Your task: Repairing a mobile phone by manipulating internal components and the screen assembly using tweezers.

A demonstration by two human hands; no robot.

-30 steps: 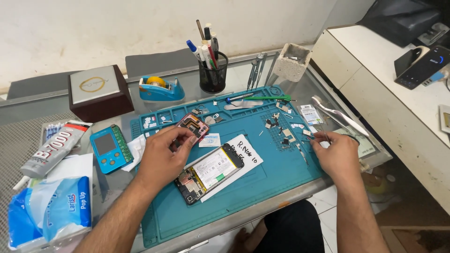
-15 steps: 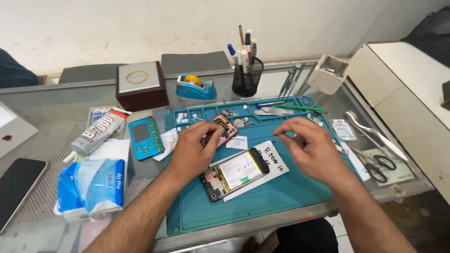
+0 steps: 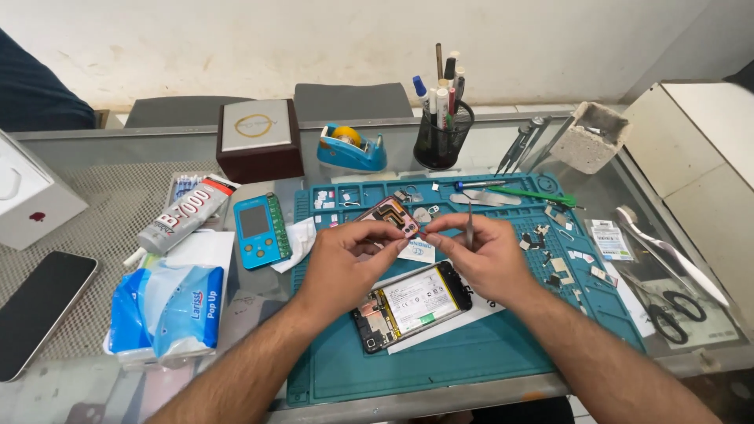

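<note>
My left hand (image 3: 345, 259) pinches a small phone circuit board (image 3: 390, 213) and holds it above the teal work mat (image 3: 471, 353). My right hand (image 3: 487, 255) meets the board's right edge with its fingertips and also grips thin metal tweezers (image 3: 470, 224) that point upward. Below both hands lies an opened phone (image 3: 412, 305) with its battery showing, resting on a white sheet on the mat. Small parts and screws are scattered over the mat's upper right area (image 3: 554, 259).
A glue tube (image 3: 184, 220), a small blue device (image 3: 261, 229) and a blue tissue pack (image 3: 169, 310) lie left of the mat. Behind stand a brown box (image 3: 259, 140), a tape dispenser (image 3: 351, 148) and a pen cup (image 3: 442, 133). Scissors (image 3: 675, 306) lie right; a dark phone (image 3: 39, 310) far left.
My right hand came in from the right side of the mat to meet the board in my left hand. The camera view shifted left.
</note>
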